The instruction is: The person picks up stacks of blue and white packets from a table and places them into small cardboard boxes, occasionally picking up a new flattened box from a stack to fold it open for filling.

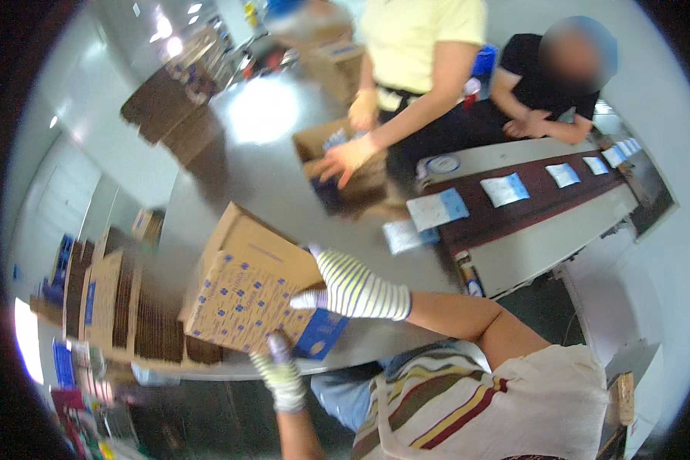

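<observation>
Box: a brown cardboard carton [245, 295] printed with small blue marks, a solid blue panel at its lower right corner; its top flaps look folded shut.
Where: it is held above the near edge of the grey desk [230, 169], just right of the stacks of flattened cartons [119, 310] at the left.
Lie of the box: tilted, one corner dipping toward the person; its long axis runs from lower left up to the right, the printed long side facing the camera.
Right hand [356, 290]: in a striped knit glove, it reaches in from the right with the forearm bent at the elbow; the palm lies over the box's upper right edge and the fingers wrap it, so the grip is closed on the carton.
Left hand [280, 372]: gloved too, it comes up from below; its fingers press the underside near the blue panel. How far the grip closes there cannot be told, as the box hides the fingertips.
Beyond: a co-worker's gloved hand [345, 161] rests in an open carton [341, 165] farther along the desk; white-and-blue pouches [437, 208] lie in a row on the dark conveyor belt [544, 195].
</observation>
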Demonstrator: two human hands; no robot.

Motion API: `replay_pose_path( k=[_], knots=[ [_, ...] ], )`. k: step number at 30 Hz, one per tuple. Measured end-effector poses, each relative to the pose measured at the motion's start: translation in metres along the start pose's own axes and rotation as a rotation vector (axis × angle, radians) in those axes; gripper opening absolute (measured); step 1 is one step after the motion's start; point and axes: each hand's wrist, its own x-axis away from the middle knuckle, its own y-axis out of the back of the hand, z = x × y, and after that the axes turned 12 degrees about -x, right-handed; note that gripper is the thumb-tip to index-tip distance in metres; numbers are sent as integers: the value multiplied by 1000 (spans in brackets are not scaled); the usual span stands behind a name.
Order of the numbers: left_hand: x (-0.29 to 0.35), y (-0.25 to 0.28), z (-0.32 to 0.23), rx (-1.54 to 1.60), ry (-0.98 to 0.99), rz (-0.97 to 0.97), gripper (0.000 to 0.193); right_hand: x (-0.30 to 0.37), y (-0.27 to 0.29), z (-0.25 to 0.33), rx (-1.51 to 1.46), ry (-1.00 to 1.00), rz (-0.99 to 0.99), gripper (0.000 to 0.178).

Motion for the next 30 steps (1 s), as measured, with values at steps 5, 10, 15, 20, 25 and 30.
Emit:
replay_pose_path(
  k=[5,10,15,20,25,30],
  knots=[
    [46,13,100,494,538,366,55,2,-69,3,595,93,405,39],
    [56,32,125,538,710,514,55,13,-117,-52,636,326,417,34],
    [35,145,50,-1152,25,287,29,11,-96,-65,637,594,558,40],
    [17,107,-71,-1630,-665,465,89,-2,-82,-60,575,716,704,31],
    [6,75,-53,-1613,-1070,943,40,-22,-54,-45,494,687,873,43],
    [26,67,-35,-1450,-786,854,24,-7,-34,61,-531,758,317,30]
  ],
)
